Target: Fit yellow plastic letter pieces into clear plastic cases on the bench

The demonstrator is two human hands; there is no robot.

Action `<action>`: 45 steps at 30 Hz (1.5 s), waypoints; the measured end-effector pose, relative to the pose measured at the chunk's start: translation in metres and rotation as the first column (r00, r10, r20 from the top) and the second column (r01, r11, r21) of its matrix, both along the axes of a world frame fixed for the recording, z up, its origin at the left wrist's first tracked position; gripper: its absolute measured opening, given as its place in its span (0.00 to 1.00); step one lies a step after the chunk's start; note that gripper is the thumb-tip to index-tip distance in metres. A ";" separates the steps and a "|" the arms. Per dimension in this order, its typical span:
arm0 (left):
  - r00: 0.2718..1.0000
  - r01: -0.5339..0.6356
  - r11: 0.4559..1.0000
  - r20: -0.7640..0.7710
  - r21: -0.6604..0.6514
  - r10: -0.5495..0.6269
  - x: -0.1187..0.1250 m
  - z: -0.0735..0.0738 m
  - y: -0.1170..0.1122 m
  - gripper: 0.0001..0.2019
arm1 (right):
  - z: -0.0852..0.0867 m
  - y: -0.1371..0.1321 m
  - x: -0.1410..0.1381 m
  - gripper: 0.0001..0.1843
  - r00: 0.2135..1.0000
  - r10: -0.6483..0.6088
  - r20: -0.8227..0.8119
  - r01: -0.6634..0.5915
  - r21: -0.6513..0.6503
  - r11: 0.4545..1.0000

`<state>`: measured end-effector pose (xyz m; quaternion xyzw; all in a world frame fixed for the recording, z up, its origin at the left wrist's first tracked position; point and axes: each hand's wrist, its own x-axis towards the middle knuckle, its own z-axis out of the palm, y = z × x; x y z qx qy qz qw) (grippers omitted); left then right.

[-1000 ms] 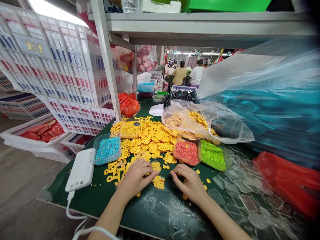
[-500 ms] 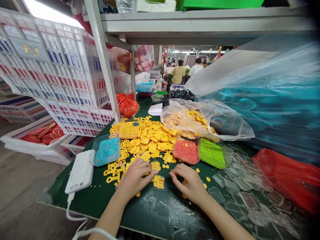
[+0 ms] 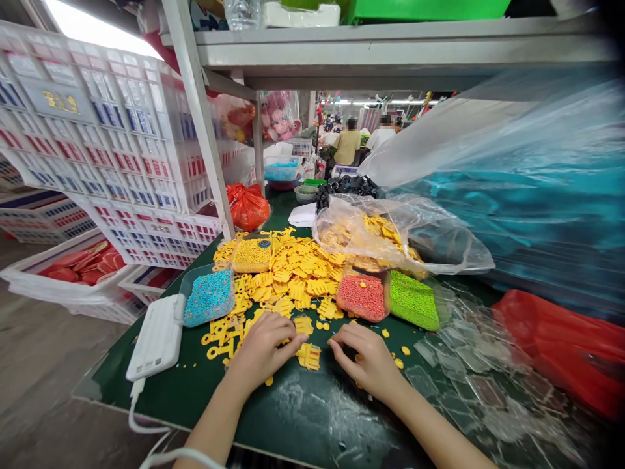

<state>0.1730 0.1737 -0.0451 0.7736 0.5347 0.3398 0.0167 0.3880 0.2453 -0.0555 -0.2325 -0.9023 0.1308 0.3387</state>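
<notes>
The left hand [image 3: 266, 345] and the right hand [image 3: 366, 358] make two hands, both low over the near part of the green counter [image 3: 312, 420]. Their fingers are bent, and I cannot tell if either one is gripping something. One flat yellow piece with tiny bits of colour [image 3: 308, 357] lies between them, just beside the left thumb. Four clear tubs [image 3: 444, 306] hold beads: one has blue beads [image 3: 209, 296], one yellow beads [image 3: 252, 254], one pink beads [image 3: 361, 296] and one green beads [image 3: 414, 301]. In the middle is one big pile of yellow pieces [image 3: 307, 264], too many to count. At least three small yellow discs [image 3: 405, 350] sit to the right of the right hand. There is one white power bank [image 3: 155, 335] on the left, one tied red bag [image 3: 248, 207] farther back, and two people [image 3: 347, 146] far away. Half a second ago it looked almost the same: the hands have hardly moved, and the tubs and the yellow piece have stayed put.
</notes>
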 end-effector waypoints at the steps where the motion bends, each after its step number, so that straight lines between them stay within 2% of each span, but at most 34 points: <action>1: 1.000 0.000 1.000 0.001 -0.005 0.000 0.000 0.000 0.000 0.20 | 0.000 0.000 0.000 0.13 1.000 0.001 0.001 -0.001 0.000 1.000; 45: 1.000 -0.006 1.000 -0.006 -0.022 0.005 -0.001 0.001 0.000 0.22 | -0.001 -0.002 0.001 0.14 0.999 0.020 0.038 -0.020 0.002 1.000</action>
